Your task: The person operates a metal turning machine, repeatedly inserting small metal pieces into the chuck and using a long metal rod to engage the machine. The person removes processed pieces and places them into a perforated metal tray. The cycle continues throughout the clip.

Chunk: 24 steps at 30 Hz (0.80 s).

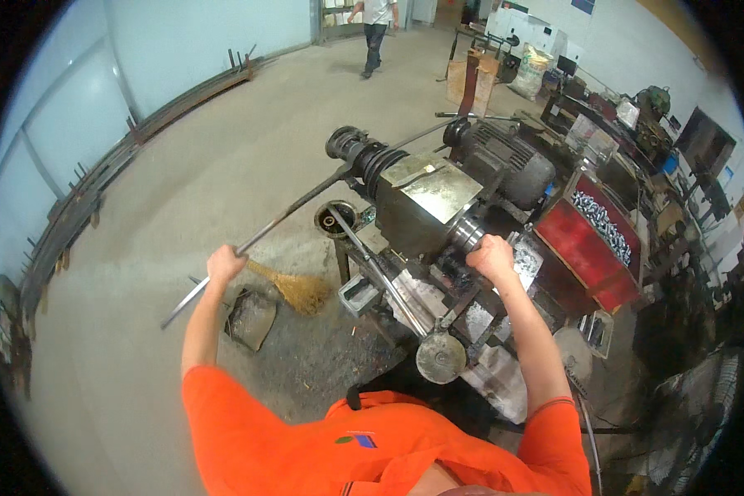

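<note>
My left hand (pixel 226 264) is closed round a long metal bar (pixel 283 217), which slants up to the pulley end of a greasy lathe-like machine (pixel 426 202). The bar's bright lower end sticks out past my fist. At the machine's near side, my right hand (pixel 493 258) is closed beside the shiny round spindle nose (pixel 467 234). Whatever its fingers may hold there is hidden. Between my arms a steel shaft (pixel 388 285) runs down to a round metal handwheel or disc (pixel 441 357).
A red bin (pixel 591 240) full of small metal parts stands right of the machine, behind it an electric motor (pixel 512 165). A straw broom (pixel 298 289) and a dustpan (pixel 250 318) lie on the floor at left. Farther off, a person (pixel 376 33) walks. Bar stock (pixel 194 95) lines the wall.
</note>
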### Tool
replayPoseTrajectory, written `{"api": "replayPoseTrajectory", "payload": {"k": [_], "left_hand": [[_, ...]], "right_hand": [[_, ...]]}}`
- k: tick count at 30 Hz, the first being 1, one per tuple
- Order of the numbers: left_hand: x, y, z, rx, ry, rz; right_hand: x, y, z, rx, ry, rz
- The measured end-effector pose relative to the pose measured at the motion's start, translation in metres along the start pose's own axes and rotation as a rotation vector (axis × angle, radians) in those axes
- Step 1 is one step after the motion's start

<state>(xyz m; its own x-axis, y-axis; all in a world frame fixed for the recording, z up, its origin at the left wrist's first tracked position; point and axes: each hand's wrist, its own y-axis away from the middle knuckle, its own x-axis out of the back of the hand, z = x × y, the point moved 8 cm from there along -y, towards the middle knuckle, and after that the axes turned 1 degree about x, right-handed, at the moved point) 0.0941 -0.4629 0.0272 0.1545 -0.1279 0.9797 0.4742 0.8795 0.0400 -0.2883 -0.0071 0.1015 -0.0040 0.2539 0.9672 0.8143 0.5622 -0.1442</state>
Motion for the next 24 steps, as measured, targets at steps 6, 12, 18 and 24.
{"api": "replayPoseTrajectory", "payload": {"k": [6, 12, 18, 24], "left_hand": [[-0.008, 0.062, 0.012, 0.079, 0.081, -0.004], [-0.007, 0.052, 0.011, 0.062, 0.056, 0.014], [0.001, -0.012, -0.005, 0.053, -0.044, 0.061], [0.003, 0.011, 0.001, 0.105, 0.002, 0.085]], "right_hand": [[0.008, 0.006, -0.010, 0.029, 0.007, 0.001], [0.003, 0.005, -0.005, 0.014, 0.004, -0.011], [-0.004, 0.003, 0.001, 0.030, -0.009, -0.019], [-0.002, 0.002, -0.002, 0.019, -0.003, -0.054]]}}
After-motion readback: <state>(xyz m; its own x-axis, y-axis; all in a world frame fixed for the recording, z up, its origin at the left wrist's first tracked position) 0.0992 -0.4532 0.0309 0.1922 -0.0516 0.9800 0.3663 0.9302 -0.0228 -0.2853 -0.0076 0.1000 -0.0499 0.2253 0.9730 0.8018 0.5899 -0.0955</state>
